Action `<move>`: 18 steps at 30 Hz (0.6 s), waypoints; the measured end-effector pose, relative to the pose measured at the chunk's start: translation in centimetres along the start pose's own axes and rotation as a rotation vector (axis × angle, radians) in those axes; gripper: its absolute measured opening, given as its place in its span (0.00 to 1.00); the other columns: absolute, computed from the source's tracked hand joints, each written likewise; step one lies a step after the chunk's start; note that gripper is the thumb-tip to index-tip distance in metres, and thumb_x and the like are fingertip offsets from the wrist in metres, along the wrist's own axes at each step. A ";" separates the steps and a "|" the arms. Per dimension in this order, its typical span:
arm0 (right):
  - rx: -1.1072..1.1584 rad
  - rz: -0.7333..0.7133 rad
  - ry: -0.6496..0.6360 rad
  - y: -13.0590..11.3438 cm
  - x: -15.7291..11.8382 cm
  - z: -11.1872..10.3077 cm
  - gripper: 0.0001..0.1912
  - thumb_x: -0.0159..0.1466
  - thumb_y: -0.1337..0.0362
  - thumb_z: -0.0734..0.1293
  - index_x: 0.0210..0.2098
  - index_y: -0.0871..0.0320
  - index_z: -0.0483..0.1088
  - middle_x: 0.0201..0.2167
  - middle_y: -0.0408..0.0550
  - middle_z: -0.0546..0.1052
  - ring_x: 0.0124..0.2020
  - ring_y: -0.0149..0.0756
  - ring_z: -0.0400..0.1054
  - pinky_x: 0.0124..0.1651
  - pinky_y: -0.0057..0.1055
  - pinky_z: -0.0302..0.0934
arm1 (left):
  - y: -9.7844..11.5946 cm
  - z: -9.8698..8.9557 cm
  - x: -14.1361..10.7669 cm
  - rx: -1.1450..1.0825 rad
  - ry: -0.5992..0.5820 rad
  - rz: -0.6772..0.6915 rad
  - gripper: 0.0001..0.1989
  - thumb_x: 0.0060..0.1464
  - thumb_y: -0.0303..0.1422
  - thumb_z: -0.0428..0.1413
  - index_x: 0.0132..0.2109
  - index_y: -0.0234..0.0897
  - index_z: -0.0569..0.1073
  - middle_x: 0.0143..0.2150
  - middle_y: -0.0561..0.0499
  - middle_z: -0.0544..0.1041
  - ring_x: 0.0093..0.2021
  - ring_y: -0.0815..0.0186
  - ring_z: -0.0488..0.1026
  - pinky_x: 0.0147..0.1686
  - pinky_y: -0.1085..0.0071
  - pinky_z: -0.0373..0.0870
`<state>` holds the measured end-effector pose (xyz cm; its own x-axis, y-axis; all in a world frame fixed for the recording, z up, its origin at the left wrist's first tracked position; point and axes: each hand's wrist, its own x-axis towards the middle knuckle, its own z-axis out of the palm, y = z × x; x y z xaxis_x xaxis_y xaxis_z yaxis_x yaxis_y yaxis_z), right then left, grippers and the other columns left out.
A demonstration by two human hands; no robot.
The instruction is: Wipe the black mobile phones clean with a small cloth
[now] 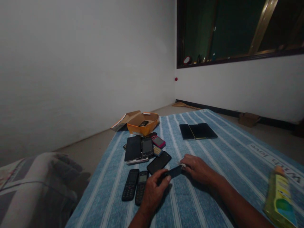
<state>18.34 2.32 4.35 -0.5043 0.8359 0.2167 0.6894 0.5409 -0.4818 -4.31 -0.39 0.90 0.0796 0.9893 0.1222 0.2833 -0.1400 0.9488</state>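
My left hand (154, 190) grips one end of a dark phone (175, 171), thumb and fingers on its edges. My right hand (196, 168) pinches a small white tissue or cloth (183, 165) against the phone's far end. Just beyond the left hand lies a black smartphone (159, 162), face not clear. Two black keypad phones, one (130, 184) left of the other (142, 186), lie beside my left wrist, which partly covers the nearer one.
A pile with a dark tablet-like phone (133, 148) and a pink phone (158, 141) lies before an open orange box (142, 128). Several dark smartphones (198, 130) rest farther right. A yellow-green bottle (281, 199) is at right on the striped blue cloth (228, 148).
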 end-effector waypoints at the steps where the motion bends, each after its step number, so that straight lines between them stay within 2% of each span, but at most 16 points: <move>1: -0.001 0.001 0.000 0.0 0.0 0.0 0.10 0.69 0.67 0.59 0.34 0.58 0.70 0.34 0.46 0.71 0.37 0.34 0.65 0.40 0.28 0.55 | 0.1 0.0 0.0 -0.002 -0.004 0.000 0.18 0.50 0.42 0.59 0.45 0.36 0.81 0.43 0.42 0.82 0.45 0.53 0.78 0.49 0.57 0.72; 7: -0.014 -0.002 0.002 0.1 0.0 0.1 0.09 0.68 0.68 0.60 0.34 0.58 0.70 0.33 0.45 0.71 0.37 0.33 0.66 0.40 0.28 0.55 | 0.2 -0.1 -0.1 -0.013 -0.016 -0.013 0.19 0.48 0.42 0.60 0.45 0.36 0.80 0.44 0.42 0.82 0.44 0.53 0.77 0.48 0.57 0.73; 12: -0.013 0.001 0.013 0.3 0.1 0.3 0.09 0.68 0.69 0.60 0.34 0.59 0.71 0.33 0.46 0.71 0.36 0.34 0.66 0.39 0.28 0.54 | 0.0 0.0 0.0 -0.044 -0.009 -0.018 0.19 0.43 0.36 0.62 0.44 0.37 0.80 0.43 0.44 0.82 0.44 0.53 0.77 0.48 0.57 0.73; 18: 0.003 -0.013 0.022 0.5 0.1 0.4 0.09 0.68 0.68 0.60 0.34 0.58 0.70 0.33 0.45 0.70 0.36 0.33 0.65 0.39 0.28 0.54 | 0.0 -0.1 0.0 -0.007 -0.012 0.011 0.17 0.45 0.36 0.60 0.44 0.38 0.80 0.44 0.44 0.82 0.45 0.53 0.77 0.48 0.58 0.72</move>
<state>18.42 2.60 3.77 -0.5015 0.8308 0.2413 0.6814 0.5512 -0.4816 -4.37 -0.41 0.95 0.0939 0.9871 0.1297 0.2759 -0.1510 0.9493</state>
